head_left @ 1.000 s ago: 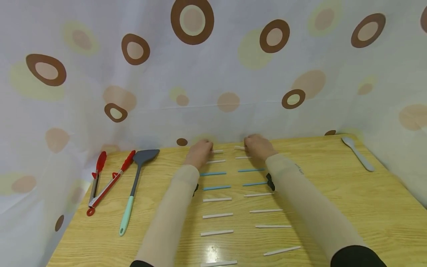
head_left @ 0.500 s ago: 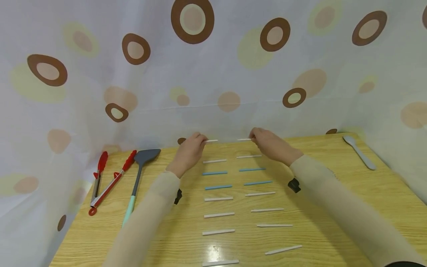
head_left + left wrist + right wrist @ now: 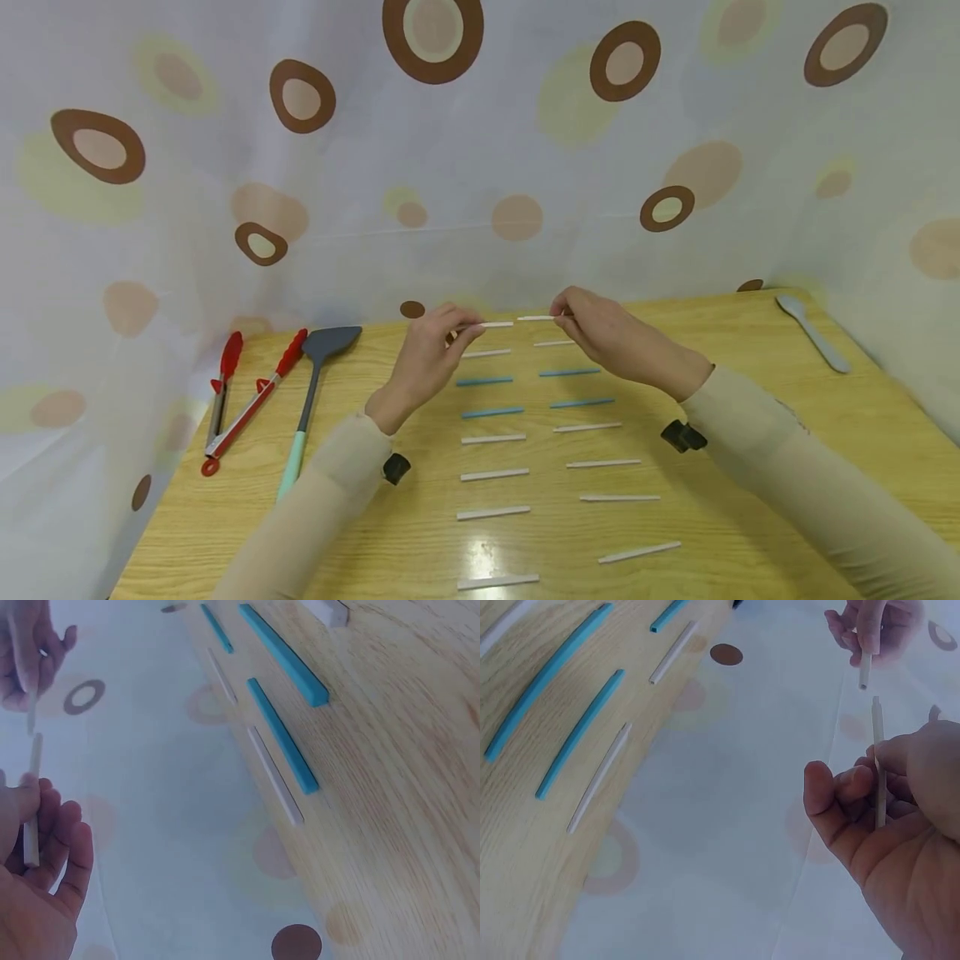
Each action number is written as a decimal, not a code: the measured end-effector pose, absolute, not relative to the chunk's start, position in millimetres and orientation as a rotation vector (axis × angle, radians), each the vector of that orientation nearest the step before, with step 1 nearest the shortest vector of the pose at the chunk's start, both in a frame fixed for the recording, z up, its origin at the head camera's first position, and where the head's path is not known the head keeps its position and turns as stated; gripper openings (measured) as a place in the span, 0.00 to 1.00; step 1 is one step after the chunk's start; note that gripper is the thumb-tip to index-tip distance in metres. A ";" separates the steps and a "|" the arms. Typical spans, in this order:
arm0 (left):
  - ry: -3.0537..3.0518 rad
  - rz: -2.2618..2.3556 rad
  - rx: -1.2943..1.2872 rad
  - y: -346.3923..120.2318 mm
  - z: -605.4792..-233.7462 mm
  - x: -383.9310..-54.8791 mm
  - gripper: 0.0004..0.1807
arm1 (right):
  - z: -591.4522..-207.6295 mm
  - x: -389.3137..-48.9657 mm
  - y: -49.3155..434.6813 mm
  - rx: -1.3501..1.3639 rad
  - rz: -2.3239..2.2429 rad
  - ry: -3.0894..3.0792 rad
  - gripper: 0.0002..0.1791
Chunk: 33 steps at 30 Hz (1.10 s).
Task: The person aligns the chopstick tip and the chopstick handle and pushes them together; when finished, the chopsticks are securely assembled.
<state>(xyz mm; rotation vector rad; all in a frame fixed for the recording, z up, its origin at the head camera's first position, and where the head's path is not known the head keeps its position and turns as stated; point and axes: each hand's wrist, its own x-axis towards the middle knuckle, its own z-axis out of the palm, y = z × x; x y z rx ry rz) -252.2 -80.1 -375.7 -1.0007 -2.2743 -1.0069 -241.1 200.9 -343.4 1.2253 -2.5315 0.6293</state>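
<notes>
My left hand (image 3: 420,362) pinches a slim white stick (image 3: 498,324) between thumb and fingers, near the table's far edge. Facing it, my right hand (image 3: 622,342) pinches a second white stick (image 3: 534,317). The two sticks point end to end with a small gap between them. In the right wrist view, the right hand's stick (image 3: 878,724) has a narrowed tip, and the left hand's stick (image 3: 865,671) shows a dark spot at its end. The left wrist view shows the left stick (image 3: 31,844) lying across the curled fingers. Both are held above the table.
Two columns of sticks lie on the wooden table (image 3: 360,533): several white ones, such as one white stick (image 3: 493,512), and blue ones (image 3: 492,412). Red-handled tongs (image 3: 247,417) and a spatula (image 3: 306,408) lie left, a grey spoon (image 3: 813,333) right. A patterned cloth (image 3: 450,183) hangs behind.
Both hands have picked up the farthest pair of white sticks from the table and lifted them. Since half a second ago the stick ends have come closer together.
</notes>
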 end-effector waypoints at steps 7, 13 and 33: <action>-2.208 -1.104 -0.978 -74.8 -372.7 -248.5 0.05 | -344.2 -239.7 197.5 1.250 0.644 -2.492 0.05; -2.183 -1.148 -0.887 -70.2 -374.7 -246.2 0.06 | -347.8 -240.7 195.5 1.223 0.693 -2.473 0.04; -2.266 -0.874 -1.027 -70.8 -367.5 -242.9 0.07 | -344.0 -240.0 193.4 1.193 0.533 -2.333 0.07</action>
